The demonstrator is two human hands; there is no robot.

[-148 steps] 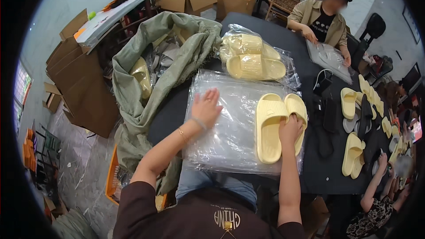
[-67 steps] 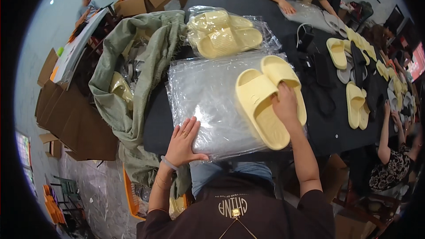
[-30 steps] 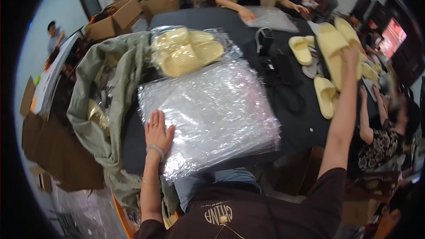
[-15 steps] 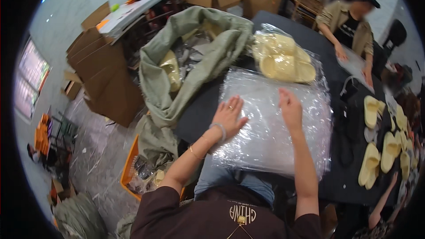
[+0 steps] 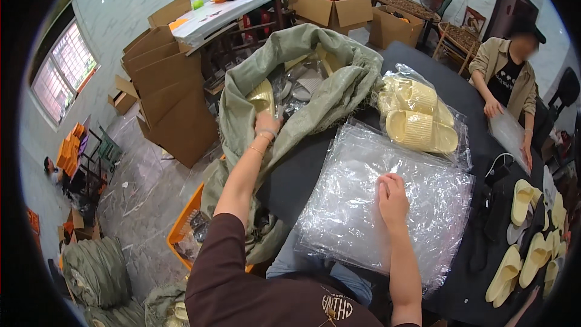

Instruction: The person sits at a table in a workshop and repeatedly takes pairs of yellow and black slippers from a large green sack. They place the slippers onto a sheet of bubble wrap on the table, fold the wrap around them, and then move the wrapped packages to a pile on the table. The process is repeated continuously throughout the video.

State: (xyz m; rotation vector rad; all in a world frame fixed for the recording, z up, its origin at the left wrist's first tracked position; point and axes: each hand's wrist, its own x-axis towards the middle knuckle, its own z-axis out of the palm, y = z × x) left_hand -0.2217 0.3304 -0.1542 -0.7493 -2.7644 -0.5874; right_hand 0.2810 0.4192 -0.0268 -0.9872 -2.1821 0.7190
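Note:
My left hand point(image 5: 268, 123) reaches into an open green woven sack point(image 5: 237, 139), its fingers closed at the end of a pale yellow slipper point(image 5: 261, 97). Several grey slippers point(image 5: 307, 85) in clear wrap lie deeper in the sack. On a stack of clear plastic bags point(image 5: 357, 206) rests my right hand point(image 5: 393, 200), fingers curled with the thumb against them. What they hold, if anything, is hidden. Just beyond the stack, several yellow slippers point(image 5: 417, 130) lie wrapped in clear plastic.
The dark table point(image 5: 290, 188) carries more yellow slippers point(image 5: 505, 272) at its right. Across it, a person point(image 5: 505, 85) handles a clear bag point(image 5: 508, 133). Flattened cardboard point(image 5: 172, 109) leans left of the sack. An orange basket point(image 5: 184, 221) stands below the sack.
My left hand has left the plastic bags and gone forward and left to the slipper in the sack. My right hand stays curled over the bags. The whole view has shifted.

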